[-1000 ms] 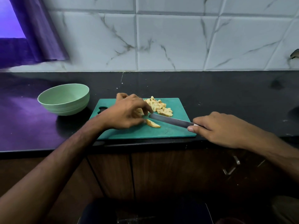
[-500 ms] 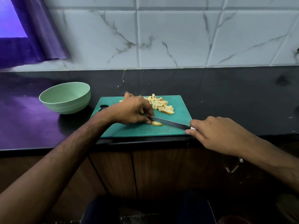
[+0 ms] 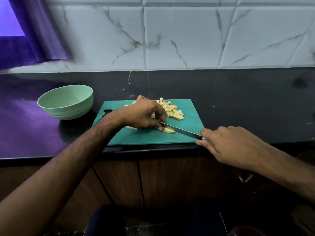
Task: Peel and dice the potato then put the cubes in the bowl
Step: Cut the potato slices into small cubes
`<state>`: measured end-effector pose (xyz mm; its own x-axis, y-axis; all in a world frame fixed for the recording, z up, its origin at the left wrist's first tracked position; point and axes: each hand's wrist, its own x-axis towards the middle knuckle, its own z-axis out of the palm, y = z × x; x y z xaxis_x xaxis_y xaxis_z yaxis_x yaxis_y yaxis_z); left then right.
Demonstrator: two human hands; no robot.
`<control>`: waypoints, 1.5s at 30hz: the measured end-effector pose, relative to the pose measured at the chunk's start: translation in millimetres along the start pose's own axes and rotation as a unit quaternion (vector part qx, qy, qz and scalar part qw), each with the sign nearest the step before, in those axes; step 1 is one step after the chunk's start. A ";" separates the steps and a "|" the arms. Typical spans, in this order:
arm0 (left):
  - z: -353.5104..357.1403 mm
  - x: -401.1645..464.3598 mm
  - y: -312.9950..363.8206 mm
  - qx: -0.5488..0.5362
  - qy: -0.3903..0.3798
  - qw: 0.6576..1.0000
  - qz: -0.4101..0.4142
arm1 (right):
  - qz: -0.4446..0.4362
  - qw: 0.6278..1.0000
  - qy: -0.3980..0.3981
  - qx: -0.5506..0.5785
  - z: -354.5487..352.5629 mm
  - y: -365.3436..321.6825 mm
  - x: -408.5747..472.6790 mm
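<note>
- Pinning a potato slice (image 3: 169,130) to the green board (image 3: 190,116): left hand (image 3: 144,114), grip curled over it.
- Right hand (image 3: 228,142), grip closed round the knife (image 3: 180,131).
- Diced cubes (image 3: 172,110) piled behind; bowl (image 3: 65,102) on the surface (image 3: 247,103).

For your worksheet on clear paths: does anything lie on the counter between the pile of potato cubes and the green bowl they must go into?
On the counter, nothing: bare board and countertop separate the potato cubes from the bowl. Only the left hand, holding down a potato piece, sits along that line.

A pale potato slice (image 3: 169,130) lies flat on the green board (image 3: 190,126), diced cubes (image 3: 171,110) heaped behind; the green bowl (image 3: 65,102) looks empty.
</note>
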<state>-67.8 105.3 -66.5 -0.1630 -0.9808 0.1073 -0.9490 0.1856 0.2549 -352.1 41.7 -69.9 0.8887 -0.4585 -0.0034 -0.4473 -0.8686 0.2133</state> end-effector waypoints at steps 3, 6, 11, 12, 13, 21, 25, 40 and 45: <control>0.6 0.8 -0.2 -0.005 0.002 1.000 0.002 | -0.002 1.000 -0.003 0.027 -2.9 -2.3 1.2; 0.0 0.0 -0.2 -0.011 0.002 1.000 0.006 | -0.010 0.999 -0.015 0.029 -6.9 -5.0 3.9; 0.1 -0.5 3.0 0.007 -0.005 1.000 0.011 | -0.033 0.999 -0.018 -0.028 -10.7 -14.0 17.6; 0.0 -0.8 3.8 0.011 -0.006 1.000 0.011 | -0.035 0.999 -0.023 -0.030 -10.4 -15.2 20.8; 0.3 -1.0 4.0 0.018 -0.007 1.000 0.010 | -0.036 0.999 -0.028 -0.028 -9.9 -16.1 23.7; 2.5 1.9 8.9 0.097 -0.009 0.995 -0.002 | -0.029 0.999 -0.020 -0.026 -5.5 -12.2 8.7; 4.6 -2.2 8.2 0.070 0.002 0.997 -0.026 | 0.012 0.998 0.002 -0.061 3.4 -3.1 -20.9; 32.0 -19.1 21.9 0.145 0.134 0.975 -0.101 | 0.109 0.994 -0.009 -0.030 2.4 18.2 -24.5; 39.4 -19.5 24.0 0.159 0.174 0.967 -0.097 | 0.121 0.991 -0.016 0.050 -4.2 12.6 -30.1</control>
<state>-98.0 126.5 -100.3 0.0748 -0.9056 0.4176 -0.9966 -0.0824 -0.0002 -384.1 45.4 -63.0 0.7515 -0.6598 0.0053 -0.6559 -0.7462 0.1142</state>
